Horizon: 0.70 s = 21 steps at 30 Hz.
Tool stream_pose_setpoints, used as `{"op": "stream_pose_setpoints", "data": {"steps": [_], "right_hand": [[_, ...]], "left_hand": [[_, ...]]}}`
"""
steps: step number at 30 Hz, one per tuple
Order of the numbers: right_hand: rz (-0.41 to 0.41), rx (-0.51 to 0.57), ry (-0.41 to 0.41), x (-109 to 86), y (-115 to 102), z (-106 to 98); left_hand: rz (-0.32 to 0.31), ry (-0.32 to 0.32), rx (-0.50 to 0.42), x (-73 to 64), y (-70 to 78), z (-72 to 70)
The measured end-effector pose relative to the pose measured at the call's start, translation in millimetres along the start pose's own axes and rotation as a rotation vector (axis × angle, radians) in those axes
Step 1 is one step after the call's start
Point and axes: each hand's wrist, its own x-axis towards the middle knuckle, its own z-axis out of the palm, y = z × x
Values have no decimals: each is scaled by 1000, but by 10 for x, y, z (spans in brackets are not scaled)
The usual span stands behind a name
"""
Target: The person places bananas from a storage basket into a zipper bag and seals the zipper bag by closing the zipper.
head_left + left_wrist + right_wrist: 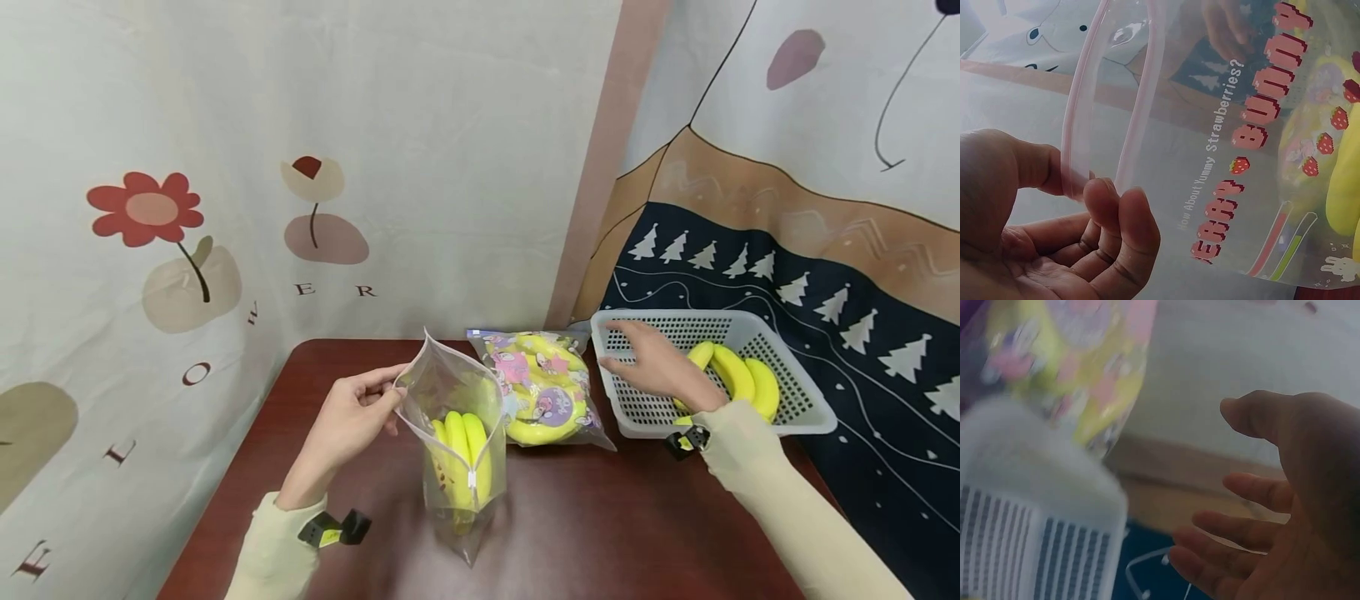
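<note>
- A dark red-brown tabletop [570,542] with a rounded far left corner.
- A pale wall covering [465,125] behind it.
- On its left part, a printed red flower [152,208] above a beige blotch [176,292].
- Beside that, a smaller printed flower [312,182] above a dusty-pink blotch [330,242].
- Dark printed letters, "R" [366,291] among them.
- A slanting pink band [602,167].
- At right, tan hills [802,221] above navy ground [892,467] with white trees [905,358].

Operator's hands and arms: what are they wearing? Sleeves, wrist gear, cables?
Left hand and right hand: no gloves visible. Left sleeve and right sleeve: long, plain, pale cream. Each wrist carries a small black device with a yellow-green patch. No cables visible.
</note>
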Motion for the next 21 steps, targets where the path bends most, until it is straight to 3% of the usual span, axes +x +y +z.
{"op": "stream_pose_setpoints", "data": {"steps": [8,21], "right_hand": [[117,-57,-25,106,446,-33],[377,-12,-109,164,1087,-35]], "left_hand": [[11,-2,-4,-15,-5,-9],[4,0,10,-46,3,-13]]}}
